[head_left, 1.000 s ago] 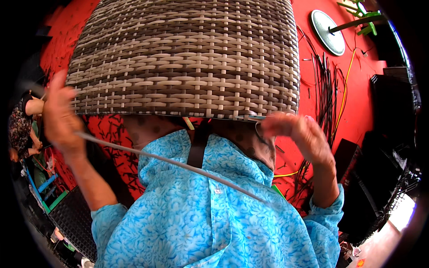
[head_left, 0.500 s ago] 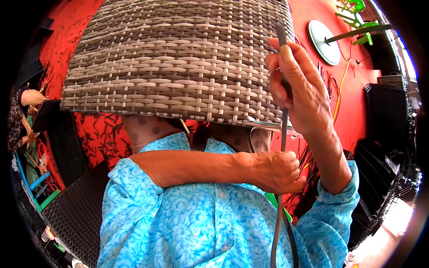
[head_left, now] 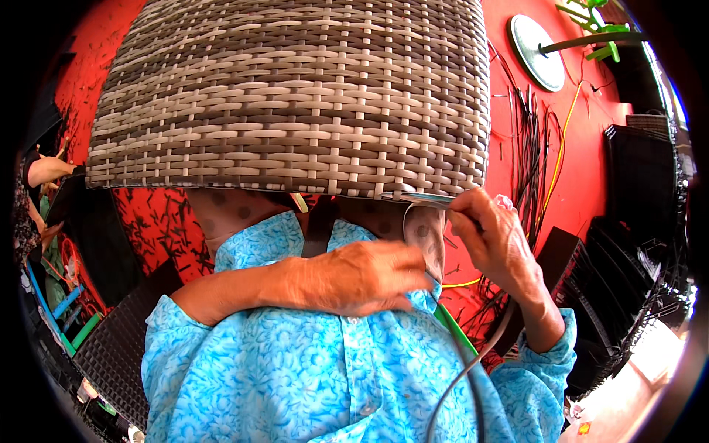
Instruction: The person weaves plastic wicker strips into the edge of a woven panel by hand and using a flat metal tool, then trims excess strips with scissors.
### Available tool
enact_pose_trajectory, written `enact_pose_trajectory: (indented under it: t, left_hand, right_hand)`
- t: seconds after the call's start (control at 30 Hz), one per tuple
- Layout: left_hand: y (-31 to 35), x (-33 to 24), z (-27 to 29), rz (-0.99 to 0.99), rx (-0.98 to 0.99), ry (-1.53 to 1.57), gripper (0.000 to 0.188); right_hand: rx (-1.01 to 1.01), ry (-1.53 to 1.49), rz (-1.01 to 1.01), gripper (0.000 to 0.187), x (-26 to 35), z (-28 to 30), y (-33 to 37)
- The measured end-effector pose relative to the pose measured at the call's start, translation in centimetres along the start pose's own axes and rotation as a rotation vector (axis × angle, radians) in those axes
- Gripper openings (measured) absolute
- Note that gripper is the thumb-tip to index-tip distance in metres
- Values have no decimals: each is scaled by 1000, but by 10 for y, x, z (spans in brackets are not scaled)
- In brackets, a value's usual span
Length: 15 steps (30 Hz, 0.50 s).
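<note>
A woven panel [head_left: 295,111] of flat grey-brown and beige strands fills the space before me, its near edge over my lap. My right hand [head_left: 495,236] is at the panel's near right corner, thumb and fingers bent together around a flat grey plastic strip [head_left: 496,336]; its end is hidden there. The strip hangs from under this hand in a loop down my shirt front. My left hand [head_left: 362,277] lies across my chest below the panel edge, its fingers blurred by motion, close to the strip's darker length. A thin pale-edged piece [head_left: 425,198] shows under the panel's edge.
Dark strips [head_left: 528,155] and a yellow cord [head_left: 565,144] lie on the red floor at right. Beyond stands a round white base [head_left: 535,53] with a pole. Black woven pieces [head_left: 642,184] stack at far right. Another person's arm [head_left: 48,170] shows at left.
My right hand has come down from above to the panel's corner. My left hand has moved left, from a closed grip on the strip to blurred fingers. The panel has shifted slightly.
</note>
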<state>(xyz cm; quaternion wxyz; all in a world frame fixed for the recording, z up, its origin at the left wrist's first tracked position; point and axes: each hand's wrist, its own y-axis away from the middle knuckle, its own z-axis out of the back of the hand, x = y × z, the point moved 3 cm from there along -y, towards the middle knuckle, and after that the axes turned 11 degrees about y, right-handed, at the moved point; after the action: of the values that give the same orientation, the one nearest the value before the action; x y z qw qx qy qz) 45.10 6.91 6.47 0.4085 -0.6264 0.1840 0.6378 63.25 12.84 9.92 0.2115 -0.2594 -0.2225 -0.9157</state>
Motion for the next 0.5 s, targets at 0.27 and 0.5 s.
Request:
enact_pose_trajectory:
  t: [0.27, 0.5]
  left_hand:
    - [34, 9, 67, 118, -486, -633, 28]
    - [83, 38, 107, 335, -499, -1164, 68]
  right_hand:
    - [-385, 530, 25, 9, -40, 0, 18]
    - [-419, 361, 147, 10, -77, -16, 11]
